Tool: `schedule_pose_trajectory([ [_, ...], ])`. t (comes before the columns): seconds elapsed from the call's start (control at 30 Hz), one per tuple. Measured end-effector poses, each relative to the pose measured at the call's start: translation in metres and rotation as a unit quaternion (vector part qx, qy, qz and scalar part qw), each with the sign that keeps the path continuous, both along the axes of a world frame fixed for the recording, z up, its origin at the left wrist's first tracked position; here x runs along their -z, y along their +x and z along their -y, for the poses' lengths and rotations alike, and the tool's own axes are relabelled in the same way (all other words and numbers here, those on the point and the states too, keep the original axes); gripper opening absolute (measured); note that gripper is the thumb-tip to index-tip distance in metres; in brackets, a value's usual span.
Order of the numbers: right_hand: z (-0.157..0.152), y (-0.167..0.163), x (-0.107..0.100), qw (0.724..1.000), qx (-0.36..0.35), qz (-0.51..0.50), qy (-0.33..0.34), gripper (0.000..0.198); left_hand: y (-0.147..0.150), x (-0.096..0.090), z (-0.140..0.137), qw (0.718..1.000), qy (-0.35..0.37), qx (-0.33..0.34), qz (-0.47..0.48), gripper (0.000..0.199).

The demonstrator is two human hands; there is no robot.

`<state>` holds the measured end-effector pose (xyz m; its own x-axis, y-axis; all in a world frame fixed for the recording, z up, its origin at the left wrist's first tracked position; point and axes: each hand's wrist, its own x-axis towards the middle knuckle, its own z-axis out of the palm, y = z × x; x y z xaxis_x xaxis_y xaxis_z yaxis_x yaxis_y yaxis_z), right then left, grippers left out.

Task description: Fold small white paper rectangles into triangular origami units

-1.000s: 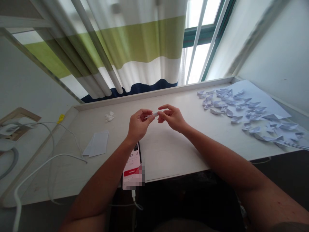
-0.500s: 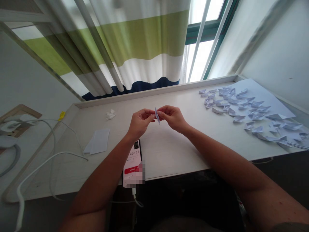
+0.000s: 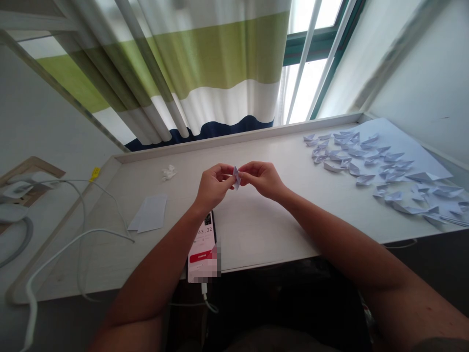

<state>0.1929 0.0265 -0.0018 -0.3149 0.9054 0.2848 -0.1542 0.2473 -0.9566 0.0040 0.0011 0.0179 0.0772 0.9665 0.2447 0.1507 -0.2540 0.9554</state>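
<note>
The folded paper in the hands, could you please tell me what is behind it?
Behind the folded paper, the table shows past its ends. Left hand and right hand hold it; whatever sits directly behind is covered.

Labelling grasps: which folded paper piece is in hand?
The folded piece pinched between the left hand and right hand, at mid-picture; the other folded pieces lie spread out on the right, away from both hands.

- Folded piece (image 3: 237, 183): matt, creased paper.
- Small boats (image 3: 365, 180): matt paper.
- Desk (image 3: 267, 234): smooth, faintly shiny.
- Phone screen (image 3: 198, 270): smooth, glossy.
- Curtain (image 3: 227, 54): soft-looking cloth.
</note>
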Motion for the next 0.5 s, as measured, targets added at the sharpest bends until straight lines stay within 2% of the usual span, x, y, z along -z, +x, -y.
schedule_pose_trajectory([
  [0.2,0.0015,-0.0002,0.0,1.0,-0.003,0.018,0.014,0.033,0.0017,0.0007,0.0,0.999,0.004,-0.038,0.003,0.019],
  [0.5,-0.0028,-0.0024,0.0088,1.0,0.002,0.017,0.016,0.028,0.0037,0.0018,-0.0006,0.999,-0.033,-0.011,0.038,0.016],
])
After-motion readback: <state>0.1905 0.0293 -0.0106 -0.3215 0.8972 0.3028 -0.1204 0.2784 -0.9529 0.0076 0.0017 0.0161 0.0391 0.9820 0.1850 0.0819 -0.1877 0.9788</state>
